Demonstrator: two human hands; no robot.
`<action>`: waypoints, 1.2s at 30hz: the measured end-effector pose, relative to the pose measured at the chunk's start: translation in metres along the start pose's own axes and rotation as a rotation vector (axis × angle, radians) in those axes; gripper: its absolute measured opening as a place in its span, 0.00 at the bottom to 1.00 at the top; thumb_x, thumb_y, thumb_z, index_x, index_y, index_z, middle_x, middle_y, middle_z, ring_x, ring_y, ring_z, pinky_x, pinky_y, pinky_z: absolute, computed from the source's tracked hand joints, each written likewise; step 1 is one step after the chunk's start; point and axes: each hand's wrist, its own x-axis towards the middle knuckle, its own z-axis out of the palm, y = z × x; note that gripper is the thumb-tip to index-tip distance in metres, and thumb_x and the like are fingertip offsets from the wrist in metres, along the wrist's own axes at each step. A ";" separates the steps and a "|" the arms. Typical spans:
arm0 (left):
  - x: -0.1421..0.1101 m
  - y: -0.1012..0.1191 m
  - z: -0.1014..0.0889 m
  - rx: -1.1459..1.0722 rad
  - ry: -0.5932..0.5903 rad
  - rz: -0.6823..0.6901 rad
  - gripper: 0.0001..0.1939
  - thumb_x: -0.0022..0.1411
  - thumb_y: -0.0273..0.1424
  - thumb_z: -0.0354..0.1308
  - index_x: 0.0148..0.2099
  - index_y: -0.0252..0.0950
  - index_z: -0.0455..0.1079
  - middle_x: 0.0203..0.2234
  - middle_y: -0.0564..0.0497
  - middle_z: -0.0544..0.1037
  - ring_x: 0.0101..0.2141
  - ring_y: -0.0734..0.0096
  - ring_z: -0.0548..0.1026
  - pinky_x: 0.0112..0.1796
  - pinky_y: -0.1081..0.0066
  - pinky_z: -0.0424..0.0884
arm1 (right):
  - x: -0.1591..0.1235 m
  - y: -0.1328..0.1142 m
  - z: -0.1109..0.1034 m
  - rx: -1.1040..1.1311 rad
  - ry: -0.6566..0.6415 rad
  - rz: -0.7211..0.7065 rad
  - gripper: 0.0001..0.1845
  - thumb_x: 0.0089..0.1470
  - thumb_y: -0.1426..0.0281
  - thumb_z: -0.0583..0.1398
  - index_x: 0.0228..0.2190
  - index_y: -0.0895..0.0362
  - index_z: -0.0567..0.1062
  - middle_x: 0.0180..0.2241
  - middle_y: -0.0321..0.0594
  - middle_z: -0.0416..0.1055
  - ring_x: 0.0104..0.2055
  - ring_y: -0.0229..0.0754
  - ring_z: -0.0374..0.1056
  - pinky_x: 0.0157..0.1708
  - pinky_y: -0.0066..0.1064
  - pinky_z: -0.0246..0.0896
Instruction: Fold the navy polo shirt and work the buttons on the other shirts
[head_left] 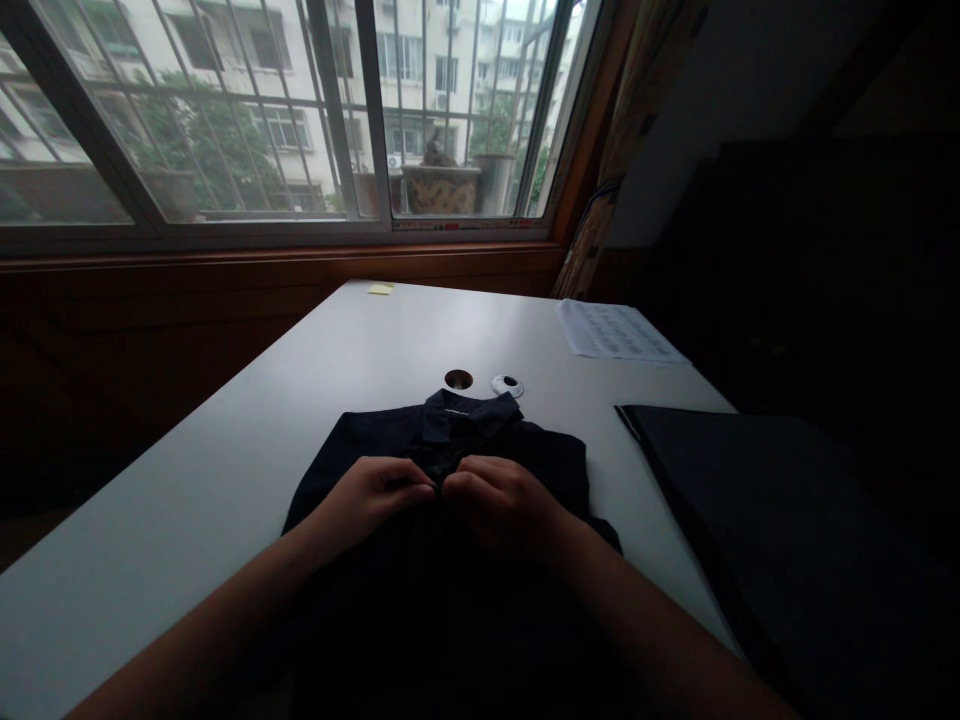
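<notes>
A dark navy collared shirt (555,455) lies front up on the white table, its collar (480,415) pointing away from me. Both hands meet at the front opening just below the collar. My left hand (382,495) pinches the cloth edge between thumb and forefinger. Close against it, my right hand (499,495) is closed with its fingers curled on the other side of the opening. Any button between the fingertips is too dark and small to make out. The lower part of the shirt fades into shadow.
The white table (225,460) holds a round cable hole (459,380) and its loose cover (508,385) beyond the collar. Printed sheets (619,332) lie at the far right, a yellow sticky note (381,289) at the far edge. Dark folded cloth (757,500) covers the right side. A barred window stands behind.
</notes>
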 end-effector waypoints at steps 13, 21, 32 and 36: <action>-0.001 0.008 -0.007 -0.114 0.036 -0.066 0.13 0.61 0.41 0.61 0.36 0.35 0.77 0.28 0.50 0.76 0.30 0.68 0.71 0.32 0.70 0.66 | -0.003 0.003 -0.004 0.110 0.171 -0.026 0.10 0.65 0.78 0.50 0.39 0.54 0.68 0.32 0.39 0.69 0.34 0.40 0.65 0.34 0.31 0.65; -0.001 0.009 -0.007 -0.185 0.042 -0.073 0.12 0.61 0.40 0.61 0.35 0.36 0.75 0.27 0.51 0.74 0.30 0.69 0.69 0.32 0.69 0.64 | -0.005 0.005 0.001 0.109 0.243 -0.009 0.11 0.63 0.81 0.52 0.40 0.52 0.67 0.36 0.39 0.67 0.36 0.40 0.66 0.37 0.33 0.69; -0.002 0.009 -0.005 -0.195 -0.002 -0.036 0.09 0.61 0.37 0.60 0.35 0.35 0.73 0.26 0.53 0.71 0.29 0.70 0.67 0.33 0.70 0.62 | 0.002 -0.003 -0.004 0.399 0.204 0.132 0.19 0.59 0.80 0.54 0.50 0.52 0.65 0.45 0.45 0.71 0.47 0.45 0.69 0.45 0.42 0.70; -0.001 0.007 -0.004 -0.188 -0.003 -0.011 0.09 0.61 0.37 0.60 0.35 0.35 0.74 0.27 0.52 0.72 0.30 0.70 0.67 0.33 0.70 0.63 | -0.001 0.003 0.002 0.370 0.233 0.135 0.18 0.59 0.78 0.59 0.50 0.53 0.68 0.43 0.43 0.71 0.43 0.42 0.71 0.41 0.37 0.72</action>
